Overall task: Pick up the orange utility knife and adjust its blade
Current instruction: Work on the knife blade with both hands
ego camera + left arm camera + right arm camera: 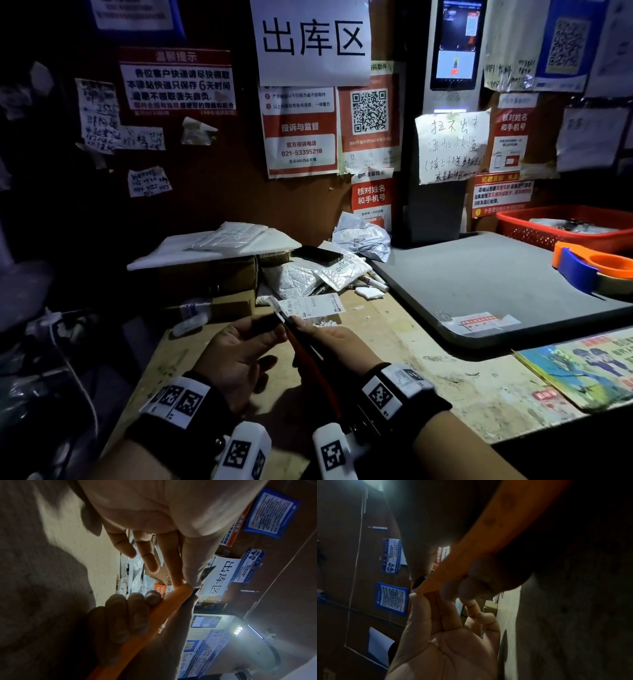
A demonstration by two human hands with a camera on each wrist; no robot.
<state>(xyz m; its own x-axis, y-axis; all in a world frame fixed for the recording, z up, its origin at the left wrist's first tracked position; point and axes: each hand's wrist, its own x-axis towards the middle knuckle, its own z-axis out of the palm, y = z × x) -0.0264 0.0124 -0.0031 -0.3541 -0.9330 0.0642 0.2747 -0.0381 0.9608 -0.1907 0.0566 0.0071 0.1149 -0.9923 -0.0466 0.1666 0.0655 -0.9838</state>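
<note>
The orange utility knife (306, 358) is held above the wooden worktop, pointing away from me. My right hand (329, 342) grips its handle (161, 609), with its fingers (130, 614) curled round it. My left hand (270, 334) pinches the knife's front end between thumb (192, 563) and index finger, the other fingers straight. A short dark length of blade (208, 573) sticks out past the thumb. In the right wrist view the orange body (471, 547) runs down to the left thumb tip (418, 599). The slider is hidden.
A grey mat (496, 281) lies to the right, with a red basket (561, 226) and an orange-and-blue tape dispenser (589, 263). Cardboard boxes (212, 274), silver parcels (308, 274), a phone (317, 255) and paper slips crowd the back. Behind them stands a notice-covered wall.
</note>
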